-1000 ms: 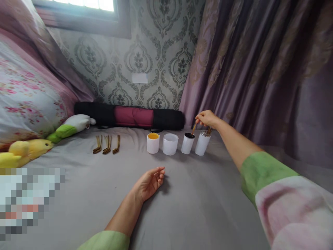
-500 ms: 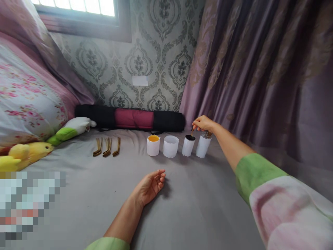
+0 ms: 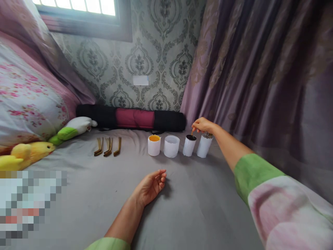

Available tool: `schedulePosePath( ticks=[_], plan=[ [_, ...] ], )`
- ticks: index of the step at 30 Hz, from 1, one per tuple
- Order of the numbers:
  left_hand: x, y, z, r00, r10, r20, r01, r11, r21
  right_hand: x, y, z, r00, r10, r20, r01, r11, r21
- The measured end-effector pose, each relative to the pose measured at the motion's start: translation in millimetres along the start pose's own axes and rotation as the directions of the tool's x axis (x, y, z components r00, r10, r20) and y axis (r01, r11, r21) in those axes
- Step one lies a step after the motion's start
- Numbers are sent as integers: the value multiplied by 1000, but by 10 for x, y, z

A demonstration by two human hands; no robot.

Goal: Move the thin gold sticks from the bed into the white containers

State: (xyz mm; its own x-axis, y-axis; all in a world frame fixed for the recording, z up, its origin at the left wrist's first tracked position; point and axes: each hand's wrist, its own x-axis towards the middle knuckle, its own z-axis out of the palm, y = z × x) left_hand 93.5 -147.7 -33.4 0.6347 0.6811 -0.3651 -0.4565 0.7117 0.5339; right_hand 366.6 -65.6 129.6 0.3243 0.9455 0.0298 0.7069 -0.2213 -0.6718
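Right hand [image 3: 203,125] at the black-mouthed can [image 3: 189,148], we're pinching a thin stick [image 3: 192,132]; our left hand [image 3: 151,187] curls loosely in front.

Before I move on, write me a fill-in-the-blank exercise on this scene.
The right hand holds a thin stick at the mouth of the ____ container from the left.
The left hand holds ____.
There are ____ whitish containers in the row.
Bent brown pieces lie in ____ groups.
In order: third; nothing; four; three.
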Motion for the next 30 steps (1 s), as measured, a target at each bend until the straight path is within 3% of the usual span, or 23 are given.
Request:
schedulePosePath(
  ticks=[11,30],
  plan=[
    [-5,9,3,1000,3,2,-3,1000,-5,61,48,110,997,45,55,-40,994,-99],
    [38,5,-55,999,-7,37,8,1000,-24,135,48,180,993,114,-15,-115,991,-62]
  ],
)
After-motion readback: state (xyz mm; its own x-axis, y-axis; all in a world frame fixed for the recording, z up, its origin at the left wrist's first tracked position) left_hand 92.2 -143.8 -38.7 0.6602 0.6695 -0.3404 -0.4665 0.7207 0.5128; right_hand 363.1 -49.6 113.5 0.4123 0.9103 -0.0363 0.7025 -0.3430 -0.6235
